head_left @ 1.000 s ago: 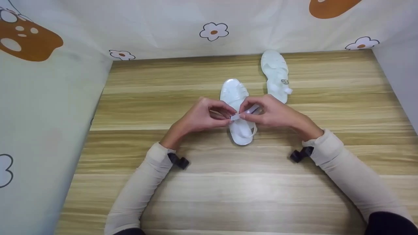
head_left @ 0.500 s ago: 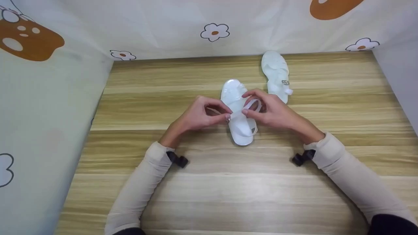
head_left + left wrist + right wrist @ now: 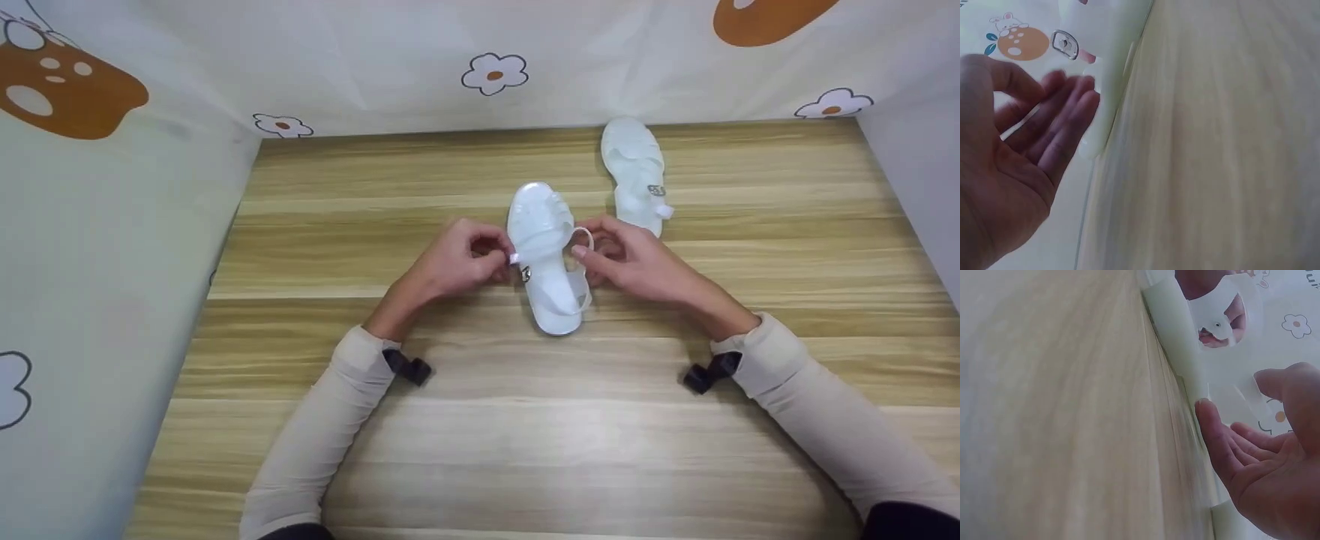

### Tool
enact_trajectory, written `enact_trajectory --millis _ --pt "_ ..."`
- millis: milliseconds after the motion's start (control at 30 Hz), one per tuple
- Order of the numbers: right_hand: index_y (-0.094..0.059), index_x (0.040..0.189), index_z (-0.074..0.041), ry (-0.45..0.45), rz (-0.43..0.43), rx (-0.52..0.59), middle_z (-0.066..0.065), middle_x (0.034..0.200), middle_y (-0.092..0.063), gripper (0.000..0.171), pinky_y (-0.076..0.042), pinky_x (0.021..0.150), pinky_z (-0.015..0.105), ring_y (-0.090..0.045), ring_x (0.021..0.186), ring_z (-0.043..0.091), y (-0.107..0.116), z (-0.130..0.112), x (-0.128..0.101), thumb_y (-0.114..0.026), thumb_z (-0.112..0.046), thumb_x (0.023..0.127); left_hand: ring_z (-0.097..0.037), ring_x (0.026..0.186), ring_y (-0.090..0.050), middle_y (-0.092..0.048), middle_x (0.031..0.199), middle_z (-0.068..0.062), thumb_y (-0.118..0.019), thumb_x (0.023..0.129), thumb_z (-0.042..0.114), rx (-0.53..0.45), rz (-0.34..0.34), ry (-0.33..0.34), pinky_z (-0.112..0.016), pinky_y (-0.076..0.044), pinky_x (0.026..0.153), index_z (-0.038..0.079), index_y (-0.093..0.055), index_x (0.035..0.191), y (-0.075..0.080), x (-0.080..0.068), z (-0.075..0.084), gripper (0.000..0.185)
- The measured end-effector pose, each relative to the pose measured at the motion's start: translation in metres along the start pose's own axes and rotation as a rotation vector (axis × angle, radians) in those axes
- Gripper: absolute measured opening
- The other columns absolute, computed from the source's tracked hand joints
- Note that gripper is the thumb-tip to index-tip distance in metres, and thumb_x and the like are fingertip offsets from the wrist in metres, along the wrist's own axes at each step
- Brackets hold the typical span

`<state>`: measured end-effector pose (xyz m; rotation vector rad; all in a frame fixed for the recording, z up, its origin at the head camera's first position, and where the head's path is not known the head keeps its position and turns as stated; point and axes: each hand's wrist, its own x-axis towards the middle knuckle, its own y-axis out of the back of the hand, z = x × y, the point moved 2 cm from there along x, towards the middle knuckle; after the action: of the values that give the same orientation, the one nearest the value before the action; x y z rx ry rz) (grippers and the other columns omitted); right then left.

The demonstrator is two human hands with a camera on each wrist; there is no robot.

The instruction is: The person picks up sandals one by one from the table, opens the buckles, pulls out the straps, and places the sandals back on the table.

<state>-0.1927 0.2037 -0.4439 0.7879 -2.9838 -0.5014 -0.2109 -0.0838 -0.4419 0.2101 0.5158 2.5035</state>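
A white sandal (image 3: 541,225) lies sole down in the middle of the head view, its toe pointing away. My left hand (image 3: 469,259) is at its left side, thumb and forefinger pinching the white end of the sandal's strap (image 3: 514,259). Just below that end sits a small silver buckle (image 3: 526,274); it also shows as a metal ring (image 3: 1065,44) in the left wrist view. On the sandal's right side is my right hand (image 3: 626,255), thumb and fingers apart next to the looped strap. In the right wrist view a fingertip (image 3: 1203,405) is against or very near the sandal's edge.
A second white sandal (image 3: 634,172), with a silver buckle on its strap, lies farther back to the right, near the wall. Wood-patterned flooring (image 3: 525,435) spreads under everything. A flower-printed sheet (image 3: 375,67) covers the back and left.
Both hands were close together over the sandal's strap. The left has drawn its strap end leftward, while the right has loosened its fingers and moved right. The sandal stays in place.
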Motion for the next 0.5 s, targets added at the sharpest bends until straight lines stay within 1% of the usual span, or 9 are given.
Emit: enact_trajectory --millis 100,233,333,400,500 --pt "-0.056 0.146 0.000 -0.022 -0.018 -0.004 0.021 0.127 -0.071 0.044 -0.068 0.078 0.038 -0.077 0.100 0.018 -0.0012 0.0006 0.0002 -0.067 -0.022 0.109 -0.026 0.076 -0.079 -0.081 0.088 -0.014 -0.056 0.095 0.000 -0.023 -0.035 0.087 -0.037 -0.068 0.068 -0.003 -0.072 0.098 -0.0035 -0.0002 -0.0001 0.017" --pt "-0.061 0.139 -0.002 -0.032 -0.034 -0.008 0.019 0.127 -0.070 0.038 -0.068 0.079 0.037 -0.077 0.105 0.023 -0.0025 0.0009 0.0003 -0.067 -0.025 0.109 -0.026 0.078 -0.081 -0.082 0.090 -0.017 -0.057 0.097 0.000 -0.047 -0.046 0.152 -0.038 -0.068 0.069 -0.004 -0.069 0.103 -0.0070 0.0000 0.0021 0.014" --pt "-0.065 0.136 -0.003 -0.015 -0.057 -0.027 0.017 0.128 -0.070 0.036 -0.068 0.082 0.036 -0.077 0.112 0.026 -0.0037 0.0009 0.0001 -0.068 -0.026 0.108 -0.025 0.079 -0.081 -0.082 0.090 -0.016 -0.058 0.098 0.001 -0.050 -0.040 0.173 -0.038 -0.069 0.070 -0.001 -0.070 0.104 -0.0084 0.0001 0.0055 0.013" --pt "-0.066 0.137 -0.005 -0.005 -0.072 -0.047 0.016 0.131 -0.071 0.036 -0.068 0.085 0.034 -0.076 0.117 0.028 -0.0044 0.0009 -0.0002 -0.070 -0.026 0.108 -0.026 0.079 -0.081 -0.081 0.089 -0.015 -0.058 0.099 0.002 -0.050 -0.042 0.182 -0.038 -0.069 0.071 0.000 -0.070 0.104 -0.0089 -0.0002 0.0077 0.013" --pt "-0.067 0.139 -0.005 -0.003 -0.085 -0.070 0.015 0.134 -0.073 0.038 -0.067 0.087 0.033 -0.076 0.120 0.030 -0.0049 0.0002 -0.0008 -0.070 -0.026 0.107 -0.027 0.077 -0.080 -0.081 0.087 -0.015 -0.058 0.099 0.002 -0.033 -0.041 0.171 -0.036 -0.068 0.070 0.001 -0.070 0.105 -0.0097 -0.0005 0.0098 0.014"
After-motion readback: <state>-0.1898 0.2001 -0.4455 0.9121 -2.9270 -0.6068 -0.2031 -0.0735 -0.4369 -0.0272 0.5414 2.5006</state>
